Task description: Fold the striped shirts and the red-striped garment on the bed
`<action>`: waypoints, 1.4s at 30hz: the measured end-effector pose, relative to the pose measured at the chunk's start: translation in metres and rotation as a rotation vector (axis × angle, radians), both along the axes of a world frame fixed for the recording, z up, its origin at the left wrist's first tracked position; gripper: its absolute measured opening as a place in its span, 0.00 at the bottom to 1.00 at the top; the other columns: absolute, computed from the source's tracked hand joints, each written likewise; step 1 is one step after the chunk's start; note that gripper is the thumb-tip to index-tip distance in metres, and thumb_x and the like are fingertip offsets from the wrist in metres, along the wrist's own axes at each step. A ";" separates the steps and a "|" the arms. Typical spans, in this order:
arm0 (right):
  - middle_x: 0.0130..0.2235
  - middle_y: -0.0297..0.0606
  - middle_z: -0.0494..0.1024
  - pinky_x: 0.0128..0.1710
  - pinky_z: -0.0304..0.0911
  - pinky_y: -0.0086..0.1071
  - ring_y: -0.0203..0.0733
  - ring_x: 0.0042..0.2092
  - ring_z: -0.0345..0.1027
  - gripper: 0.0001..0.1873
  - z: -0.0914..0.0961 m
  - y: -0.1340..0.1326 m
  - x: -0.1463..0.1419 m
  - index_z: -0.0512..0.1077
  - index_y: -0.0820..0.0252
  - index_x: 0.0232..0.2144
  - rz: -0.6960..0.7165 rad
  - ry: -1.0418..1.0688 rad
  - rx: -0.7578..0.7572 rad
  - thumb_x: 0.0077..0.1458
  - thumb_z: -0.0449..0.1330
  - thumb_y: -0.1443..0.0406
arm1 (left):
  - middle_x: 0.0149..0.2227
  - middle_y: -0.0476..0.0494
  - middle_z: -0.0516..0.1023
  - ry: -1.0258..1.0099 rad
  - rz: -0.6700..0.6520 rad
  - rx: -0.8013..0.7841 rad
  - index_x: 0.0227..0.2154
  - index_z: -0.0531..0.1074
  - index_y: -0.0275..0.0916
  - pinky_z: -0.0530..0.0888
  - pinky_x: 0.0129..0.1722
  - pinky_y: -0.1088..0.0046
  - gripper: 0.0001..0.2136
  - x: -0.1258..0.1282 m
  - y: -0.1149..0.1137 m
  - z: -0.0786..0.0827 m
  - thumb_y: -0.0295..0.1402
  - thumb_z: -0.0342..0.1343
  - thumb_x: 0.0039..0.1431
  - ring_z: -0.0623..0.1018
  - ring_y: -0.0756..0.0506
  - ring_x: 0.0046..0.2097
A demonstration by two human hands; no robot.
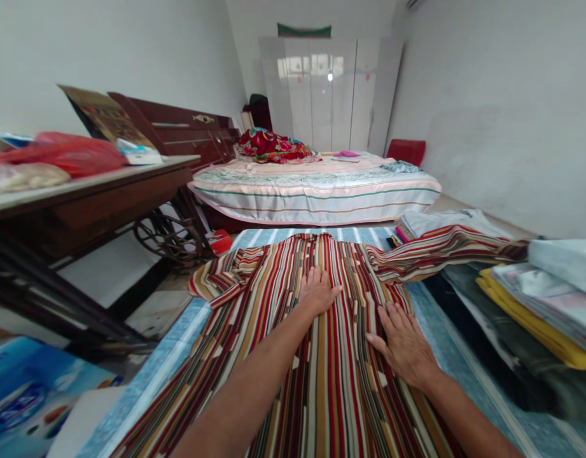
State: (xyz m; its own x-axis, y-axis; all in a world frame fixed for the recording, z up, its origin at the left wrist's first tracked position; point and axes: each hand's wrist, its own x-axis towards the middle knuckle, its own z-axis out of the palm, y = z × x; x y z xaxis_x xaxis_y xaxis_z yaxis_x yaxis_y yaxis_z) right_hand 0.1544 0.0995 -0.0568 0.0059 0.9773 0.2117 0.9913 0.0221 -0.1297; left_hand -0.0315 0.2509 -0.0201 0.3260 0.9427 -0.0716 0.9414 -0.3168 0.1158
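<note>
A long striped dress (321, 356) in red, tan, black and cream lies spread out over a blue-and-white striped cloth (450, 356). Its neckline points away from me. The left-side sleeve is folded back on itself, while the right-side sleeve stretches out to the right across other clothes. My left hand (317, 291) rests flat on the upper middle of the dress, fingers extended. Lower and to the right, my right hand (401, 340) also presses flat on the fabric with its fingers spread. Neither hand grips anything.
Stacked folded clothes (545, 305) stand at the right edge. A sewing machine table (144, 175) with a red plastic bag (77, 152) is on the left, above a blue printed package (30, 394). Farther back are a bed (316, 191) and a white wardrobe (321, 95).
</note>
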 end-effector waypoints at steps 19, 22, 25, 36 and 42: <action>0.61 0.55 0.55 0.59 0.43 0.49 0.55 0.63 0.44 0.42 0.007 -0.067 -0.001 0.59 0.71 0.58 0.038 -0.007 0.003 0.57 0.41 0.43 | 0.66 0.36 0.45 0.002 -0.143 0.005 0.61 0.52 0.36 0.47 0.62 0.55 0.35 -0.006 -0.092 0.006 0.55 0.31 0.59 0.44 0.40 0.66; 0.61 0.55 0.55 0.60 0.43 0.49 0.54 0.64 0.42 0.41 0.013 -0.078 -0.007 0.59 0.72 0.58 0.071 -0.002 0.069 0.57 0.41 0.44 | 0.66 0.37 0.44 -0.017 -0.114 0.024 0.61 0.52 0.36 0.47 0.62 0.57 0.35 -0.008 -0.102 0.011 0.56 0.29 0.59 0.44 0.40 0.66; 0.62 0.53 0.54 0.60 0.44 0.49 0.52 0.64 0.41 0.39 0.018 -0.099 -0.016 0.58 0.69 0.58 0.116 0.011 0.124 0.58 0.42 0.44 | 0.66 0.34 0.43 -0.023 -0.080 0.017 0.61 0.51 0.34 0.46 0.62 0.57 0.37 -0.013 -0.117 0.013 0.57 0.30 0.58 0.43 0.38 0.66; 0.61 0.50 0.56 0.58 0.49 0.51 0.54 0.63 0.45 0.35 -0.001 -0.142 -0.042 0.59 0.64 0.58 0.160 0.036 0.174 0.57 0.47 0.47 | 0.63 0.35 0.54 -0.051 -0.057 0.030 0.59 0.56 0.34 0.50 0.61 0.58 0.33 -0.020 -0.123 0.017 0.53 0.30 0.60 0.53 0.40 0.64; 0.58 0.38 0.64 0.53 0.61 0.45 0.52 0.58 0.58 0.28 0.007 -0.155 -0.113 0.59 0.48 0.58 0.563 0.131 0.128 0.56 0.54 0.54 | 0.64 0.34 0.53 -0.054 0.013 0.079 0.59 0.55 0.33 0.52 0.61 0.57 0.29 -0.014 -0.060 0.024 0.48 0.33 0.62 0.52 0.39 0.64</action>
State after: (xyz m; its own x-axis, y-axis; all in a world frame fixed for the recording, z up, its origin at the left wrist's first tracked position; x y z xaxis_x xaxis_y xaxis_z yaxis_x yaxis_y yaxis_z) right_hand 0.0415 -0.0557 -0.0495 -0.4722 0.8043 0.3608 0.7983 0.5637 -0.2121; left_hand -0.0457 0.1909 0.0043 0.3150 0.9489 0.0203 0.9386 -0.3146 0.1419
